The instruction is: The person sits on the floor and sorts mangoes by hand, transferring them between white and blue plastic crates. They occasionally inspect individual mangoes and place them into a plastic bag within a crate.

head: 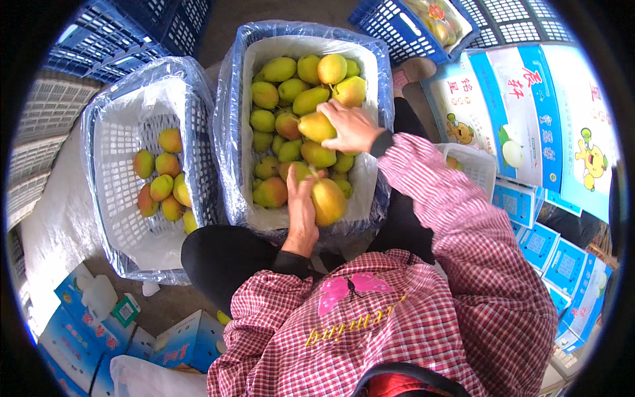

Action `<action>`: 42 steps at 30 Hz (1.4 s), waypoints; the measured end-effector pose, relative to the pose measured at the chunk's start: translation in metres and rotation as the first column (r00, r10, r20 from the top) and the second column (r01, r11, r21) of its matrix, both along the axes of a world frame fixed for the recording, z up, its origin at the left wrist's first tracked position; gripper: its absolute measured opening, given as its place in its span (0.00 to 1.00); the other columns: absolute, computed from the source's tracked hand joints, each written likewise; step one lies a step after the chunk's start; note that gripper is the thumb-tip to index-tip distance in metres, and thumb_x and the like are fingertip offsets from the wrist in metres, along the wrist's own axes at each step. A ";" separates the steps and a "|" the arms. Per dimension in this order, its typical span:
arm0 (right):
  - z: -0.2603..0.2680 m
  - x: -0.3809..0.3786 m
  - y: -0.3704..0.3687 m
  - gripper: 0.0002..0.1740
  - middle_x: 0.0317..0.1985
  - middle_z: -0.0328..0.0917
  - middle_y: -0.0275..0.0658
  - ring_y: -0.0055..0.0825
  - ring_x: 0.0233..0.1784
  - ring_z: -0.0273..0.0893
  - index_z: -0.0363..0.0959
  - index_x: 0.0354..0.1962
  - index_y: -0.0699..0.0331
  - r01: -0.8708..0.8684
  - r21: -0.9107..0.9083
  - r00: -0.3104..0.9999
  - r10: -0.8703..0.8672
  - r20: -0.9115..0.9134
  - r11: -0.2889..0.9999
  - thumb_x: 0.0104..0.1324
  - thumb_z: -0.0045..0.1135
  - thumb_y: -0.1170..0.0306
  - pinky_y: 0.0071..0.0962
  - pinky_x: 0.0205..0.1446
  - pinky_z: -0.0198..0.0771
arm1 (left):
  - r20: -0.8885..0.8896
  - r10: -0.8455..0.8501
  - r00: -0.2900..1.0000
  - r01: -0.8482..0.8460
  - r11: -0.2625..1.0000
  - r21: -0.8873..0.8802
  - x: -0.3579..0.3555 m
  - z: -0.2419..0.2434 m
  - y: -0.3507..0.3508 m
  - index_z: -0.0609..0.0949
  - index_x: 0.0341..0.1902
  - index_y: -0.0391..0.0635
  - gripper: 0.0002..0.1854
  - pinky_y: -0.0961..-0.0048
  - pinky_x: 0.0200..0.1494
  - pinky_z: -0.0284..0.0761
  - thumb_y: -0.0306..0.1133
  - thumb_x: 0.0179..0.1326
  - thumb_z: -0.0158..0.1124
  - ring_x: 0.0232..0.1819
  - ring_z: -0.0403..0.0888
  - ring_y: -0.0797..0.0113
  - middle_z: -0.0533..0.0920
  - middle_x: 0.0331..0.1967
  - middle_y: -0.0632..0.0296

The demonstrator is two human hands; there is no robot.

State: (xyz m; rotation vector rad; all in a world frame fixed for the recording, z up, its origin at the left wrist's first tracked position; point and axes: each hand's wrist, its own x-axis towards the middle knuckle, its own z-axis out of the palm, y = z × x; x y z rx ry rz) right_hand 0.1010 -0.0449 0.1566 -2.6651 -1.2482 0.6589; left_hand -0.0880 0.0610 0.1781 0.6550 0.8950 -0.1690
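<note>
A blue plastic crate (pixel 305 31), lined with white sheet and clear film, stands before me, filled with green and reddish pears (pixel 307 100). My left hand (pixel 303 198) is at the crate's near side, holding a large yellow pear (pixel 328 202) against its palm and thumb. Over the middle right of the pears, my right hand (pixel 349 126) has its fingers and thumb around another yellow-green pear (pixel 316 127). At the left, a second lined crate (pixel 99 198) holds several red-green pears (pixel 167 164) towards its right side.
Blue crates (pixel 163 25) are stacked at upper left. Another blue crate (pixel 397 32) with packed fruit stands at upper right. A white basket (pixel 474 166) is beside my right leg. Printed cartons (pixel 526 109) lie at right, more cartons (pixel 79 342) at lower left.
</note>
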 end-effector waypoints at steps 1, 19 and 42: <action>0.016 -0.006 -0.006 0.42 0.50 0.71 0.46 0.46 0.46 0.78 0.62 0.54 0.61 -0.001 0.137 0.999 0.007 -0.047 0.991 0.44 0.73 0.58 0.41 0.47 0.75 | 0.004 -0.025 1.000 0.025 1.000 -0.015 0.000 0.003 -0.002 0.47 0.77 0.56 0.37 0.60 0.54 0.77 0.39 0.69 0.52 0.58 0.75 0.57 0.70 0.63 0.50; -0.019 0.052 0.026 0.32 0.51 0.76 0.45 0.44 0.56 0.73 0.68 0.57 0.62 0.136 0.496 0.965 -0.002 -0.261 0.857 0.55 0.66 0.62 0.39 0.63 0.65 | 0.376 -0.058 0.925 0.219 0.889 -0.403 -0.015 0.039 0.005 0.62 0.67 0.37 0.42 0.60 0.41 0.81 0.61 0.63 0.53 0.41 0.83 0.47 0.77 0.49 0.40; -0.058 -0.336 -0.477 0.53 0.62 0.68 0.51 0.41 0.64 0.68 0.50 0.68 0.67 0.833 -0.167 -0.547 -0.736 -0.399 -0.528 0.53 0.73 0.58 0.34 0.67 0.63 | 0.365 -0.679 0.637 0.733 0.388 -0.559 -0.028 0.089 -0.229 0.59 0.74 0.45 0.53 0.56 0.42 0.79 0.77 0.57 0.38 0.36 0.81 0.50 0.80 0.46 0.39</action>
